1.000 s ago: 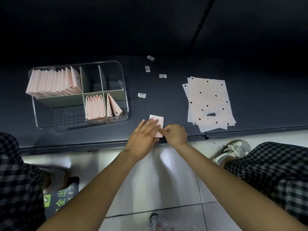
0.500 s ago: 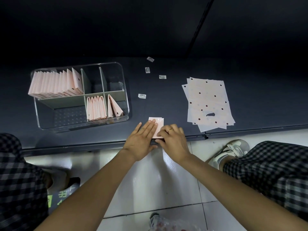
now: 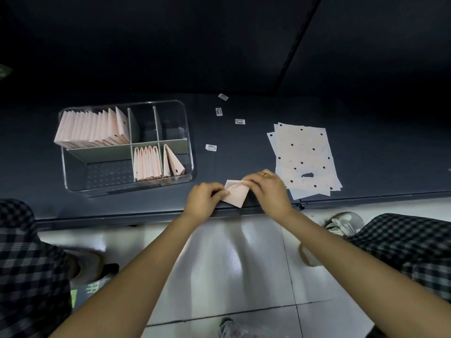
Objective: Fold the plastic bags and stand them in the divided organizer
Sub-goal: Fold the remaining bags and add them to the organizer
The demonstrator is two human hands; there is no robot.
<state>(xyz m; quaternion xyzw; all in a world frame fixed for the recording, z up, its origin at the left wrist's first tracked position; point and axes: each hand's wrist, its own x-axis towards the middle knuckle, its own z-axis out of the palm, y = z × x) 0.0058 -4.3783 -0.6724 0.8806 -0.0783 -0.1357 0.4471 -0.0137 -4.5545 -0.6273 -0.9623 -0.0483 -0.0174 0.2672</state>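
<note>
We hold a small pale pink folded plastic bag [image 3: 235, 194] at the near edge of the dark grey table [image 3: 366, 106], tilted so one corner points toward us. Our left hand [image 3: 203, 200] pinches its left corner with curled fingers, and our right hand [image 3: 267, 189], with a gold ring [image 3: 265, 174] on one finger, curls over its upper right edge and grips it there.

To the left stands the clear plastic divided organizer [image 3: 188, 132] with grey-green partitions. Its far left compartment holds a long row of folded pink bags [image 3: 92, 128] standing on edge. The near middle compartment holds a shorter row of folded bags [image 3: 147, 163], and the near right compartment holds one folded bag [image 3: 172, 161] leaning at a slant. The near left compartment and the two far right ones show no bags.

To the right, just beside our right hand, lies a flat stack of unfolded pink bags with dark dots [image 3: 303, 157]. Four small white barcode labels [image 3: 211, 147] are scattered on the table between organizer and stack.
</note>
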